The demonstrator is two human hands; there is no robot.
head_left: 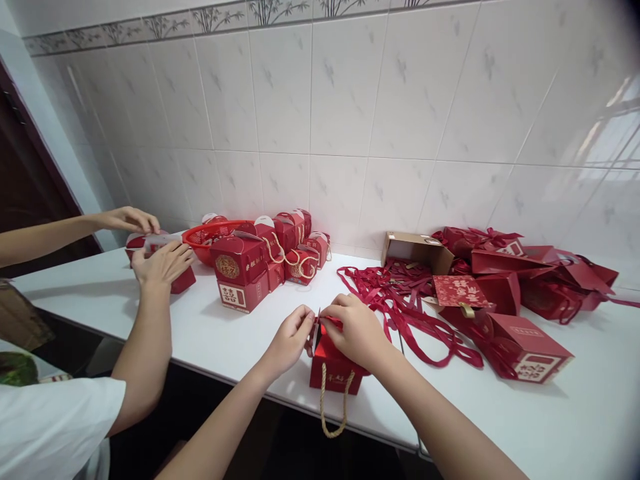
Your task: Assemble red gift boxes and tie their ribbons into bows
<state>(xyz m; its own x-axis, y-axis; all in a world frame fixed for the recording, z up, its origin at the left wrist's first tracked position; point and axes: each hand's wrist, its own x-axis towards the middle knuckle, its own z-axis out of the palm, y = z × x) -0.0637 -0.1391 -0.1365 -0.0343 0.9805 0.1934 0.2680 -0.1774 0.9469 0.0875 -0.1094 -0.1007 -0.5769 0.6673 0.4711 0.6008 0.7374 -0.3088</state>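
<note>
A small red gift box (335, 370) with a gold rope handle (334, 430) stands at the front edge of the white table. The rope hangs down over that edge. My left hand (293, 337) pinches a flap at the top left of the box between thumb and fingers. From the right, my right hand (357, 330) reaches over the box, its fingers closed on the top flaps near the left fingertips. The hand covers much of the box's top. Just right of it lies a heap of loose dark red ribbons (425, 333).
A co-worker's hands (165, 263) handle another red box at the left. Stacked red gift boxes (243, 263) stand by a red plastic basket (193, 237). To the right are an open cardboard box (420, 250) and several ribboned red boxes (533, 340). A tiled wall (340, 113) rises behind.
</note>
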